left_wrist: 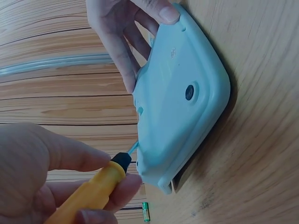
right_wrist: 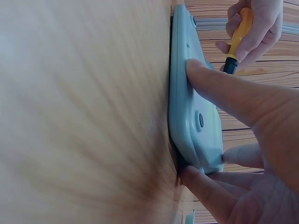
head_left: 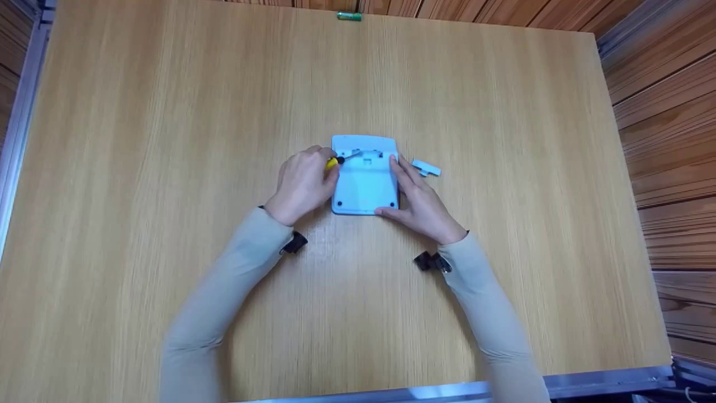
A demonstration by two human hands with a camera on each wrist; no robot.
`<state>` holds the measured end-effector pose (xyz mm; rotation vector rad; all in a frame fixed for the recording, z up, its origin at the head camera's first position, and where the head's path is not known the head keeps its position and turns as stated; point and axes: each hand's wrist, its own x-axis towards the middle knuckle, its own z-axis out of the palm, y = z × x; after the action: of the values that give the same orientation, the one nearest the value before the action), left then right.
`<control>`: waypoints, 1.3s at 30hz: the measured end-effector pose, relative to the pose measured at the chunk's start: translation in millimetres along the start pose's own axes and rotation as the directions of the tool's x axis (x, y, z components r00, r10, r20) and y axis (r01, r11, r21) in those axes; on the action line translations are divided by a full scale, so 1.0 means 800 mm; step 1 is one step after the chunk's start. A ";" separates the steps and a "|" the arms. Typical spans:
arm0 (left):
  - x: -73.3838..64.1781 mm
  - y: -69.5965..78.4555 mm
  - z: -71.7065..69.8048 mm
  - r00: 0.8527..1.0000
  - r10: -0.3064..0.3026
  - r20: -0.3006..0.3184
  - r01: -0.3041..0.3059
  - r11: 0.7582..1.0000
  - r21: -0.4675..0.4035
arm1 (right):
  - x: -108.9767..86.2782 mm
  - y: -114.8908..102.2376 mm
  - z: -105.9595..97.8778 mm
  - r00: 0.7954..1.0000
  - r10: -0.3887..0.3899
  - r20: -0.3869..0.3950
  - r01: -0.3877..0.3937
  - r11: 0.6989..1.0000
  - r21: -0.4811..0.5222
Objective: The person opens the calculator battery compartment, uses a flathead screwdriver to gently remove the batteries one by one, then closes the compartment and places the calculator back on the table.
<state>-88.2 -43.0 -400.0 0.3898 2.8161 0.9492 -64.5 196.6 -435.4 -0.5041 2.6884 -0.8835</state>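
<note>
A light blue calculator-like device (head_left: 364, 187) lies back side up on the table, its battery compartment (head_left: 367, 154) uncovered. My left hand (head_left: 302, 182) grips a yellow screwdriver (left_wrist: 91, 198) with a black collar. The screwdriver's tip reaches into the compartment; the left wrist view hides the exact contact. With my right hand (head_left: 422, 206) I hold the device by its right side and near edge, the thumb (right_wrist: 210, 79) on the near edge. Just right of that hand sits a small light blue battery cover (head_left: 427, 168), apart from the device.
A green battery (head_left: 349, 17) lies at the far edge of the wooden table (head_left: 196, 112). Metal rails (head_left: 22, 129) run along the table's left and near sides. Wood-panelled walls (head_left: 671, 140) stand beyond the table.
</note>
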 end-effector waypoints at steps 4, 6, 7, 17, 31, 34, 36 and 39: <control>-0.002 -0.002 0.000 1.000 0.009 -0.015 -0.009 1.000 -0.004 | 0.000 0.000 0.000 1.000 0.008 0.009 -0.008 1.000 0.003; -0.003 -0.003 0.000 1.000 0.012 -0.024 -0.013 1.000 -0.009 | 0.000 0.001 0.000 1.000 0.015 0.014 -0.015 1.000 0.003; -0.004 -0.004 0.000 1.000 0.012 -0.028 -0.012 1.000 -0.011 | 0.000 0.001 0.000 1.000 0.016 0.015 -0.016 1.000 0.003; -0.009 -0.010 -0.002 0.991 -0.003 -0.133 0.000 1.000 -0.025 | 0.000 0.002 0.001 1.000 0.016 0.014 -0.016 1.000 0.000; -0.012 -0.022 -0.006 0.969 -0.115 -0.218 0.113 0.993 -0.021 | 0.000 0.003 0.001 1.000 0.020 0.015 -0.020 1.000 0.010; -0.012 -0.026 -0.007 0.964 -0.140 -0.224 0.139 0.990 -0.020 | 0.000 0.003 0.001 1.000 0.020 0.013 -0.020 1.000 0.006; -0.013 -0.028 -0.008 0.961 -0.152 -0.232 0.152 0.988 -0.019 | -0.001 0.002 0.001 1.000 0.017 0.011 -0.018 1.000 0.005; -0.013 -0.031 -0.009 0.956 -0.169 -0.241 0.173 0.985 -0.006 | 0.000 0.002 0.001 1.000 0.013 0.007 -0.013 1.000 0.004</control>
<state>-84.7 -69.4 -409.2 0.0305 3.0124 0.9987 -64.4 197.4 -437.1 -0.4875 2.6801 -0.8811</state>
